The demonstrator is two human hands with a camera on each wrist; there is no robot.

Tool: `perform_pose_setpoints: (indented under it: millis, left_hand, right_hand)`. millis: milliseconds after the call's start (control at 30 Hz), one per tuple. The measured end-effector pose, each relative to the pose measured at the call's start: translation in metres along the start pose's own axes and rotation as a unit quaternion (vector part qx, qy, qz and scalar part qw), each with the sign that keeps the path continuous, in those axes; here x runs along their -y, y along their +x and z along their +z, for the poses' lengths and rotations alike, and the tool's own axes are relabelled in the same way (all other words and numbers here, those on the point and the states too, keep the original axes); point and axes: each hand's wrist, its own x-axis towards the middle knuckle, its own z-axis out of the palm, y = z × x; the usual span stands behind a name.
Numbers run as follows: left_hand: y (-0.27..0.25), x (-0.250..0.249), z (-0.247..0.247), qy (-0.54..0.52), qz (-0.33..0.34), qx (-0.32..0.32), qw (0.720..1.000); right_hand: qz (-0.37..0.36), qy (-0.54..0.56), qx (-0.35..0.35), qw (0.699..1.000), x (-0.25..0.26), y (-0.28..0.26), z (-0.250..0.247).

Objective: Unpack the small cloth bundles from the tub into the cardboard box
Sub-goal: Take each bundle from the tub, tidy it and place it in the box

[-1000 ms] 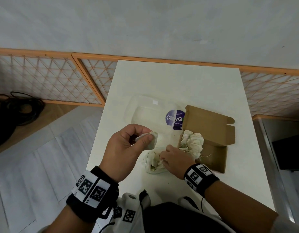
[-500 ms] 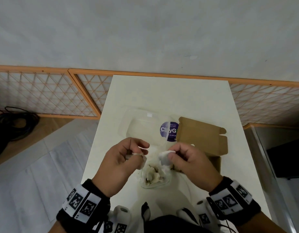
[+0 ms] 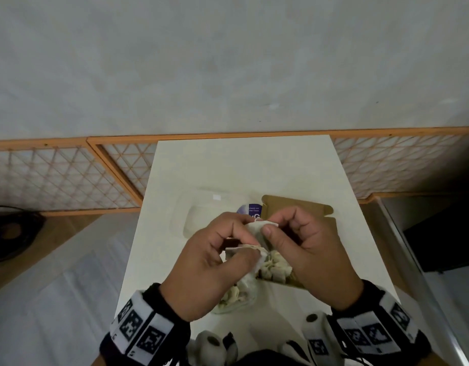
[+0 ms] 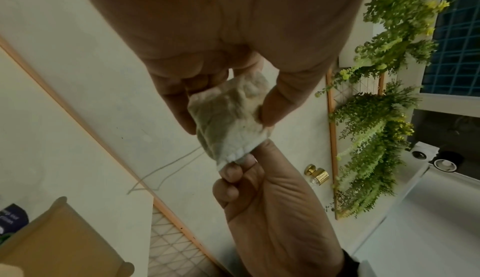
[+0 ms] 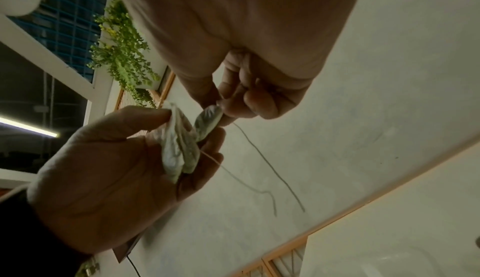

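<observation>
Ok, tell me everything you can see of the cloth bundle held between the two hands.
The cloth bundle is small, off-white with a greenish tinge, of crumpled, crinkled fabric. It is held in the air above the table, touching nothing else. The left hand holds its bulk between thumb and fingers; the right hand pinches one end. Thin threads trail loose from it. What it holds does not show.

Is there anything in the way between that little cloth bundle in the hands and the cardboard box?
Nothing visible. Both the left hand and right hand pinch the bundle in the air just above the open box, whose lid is folded back. The right hand hides most of the inside.
</observation>
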Motion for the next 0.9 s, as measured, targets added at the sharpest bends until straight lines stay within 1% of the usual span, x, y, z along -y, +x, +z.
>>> perform_pose_setpoints:
  millis: [167,267,500,600,700,800,833,900]
  left_hand:
    - [0.003,0.001,0.012,-0.022,0.020,-0.052,0.998]
    - [0.002,0.002,0.011,-0.038,0.022,-0.077,0.996]
    - [0.001,0.005,0.006,-0.050,0.004,-0.089,0.995]
    - [-0.001,0.009,0.003,-0.073,-0.025,-0.091,0.993]
    - [-0.005,0.015,-0.005,-0.044,-0.043,-0.084,0.995]
    - [-0.012,0.019,-0.013,-0.051,-0.039,-0.095,0.993]
    - [-0.015,0.020,-0.017,-0.053,-0.034,-0.104,0.993]
    - [-0.021,0.022,-0.026,-0.046,-0.025,-0.126,0.991]
  right_hand:
    - [-0.013,0.003,-0.014,1.000,0.001,-0.008,0.000]
    - [-0.030,-0.007,-0.004,1.000,0.003,-0.012,0.002]
    - [-0.025,-0.030,0.012,0.999,0.002,-0.014,0.004]
    - [-0.022,-0.024,0.021,0.999,0.000,-0.014,0.007]
    - [-0.019,-0.017,0.029,0.999,-0.001,-0.013,0.012]
    - [-0.004,0.005,0.049,0.999,-0.006,-0.011,0.017]
    - [0.011,0.006,0.058,0.998,-0.011,-0.010,0.019]
    - [0.062,-0.024,0.075,0.995,-0.030,-0.007,0.023]
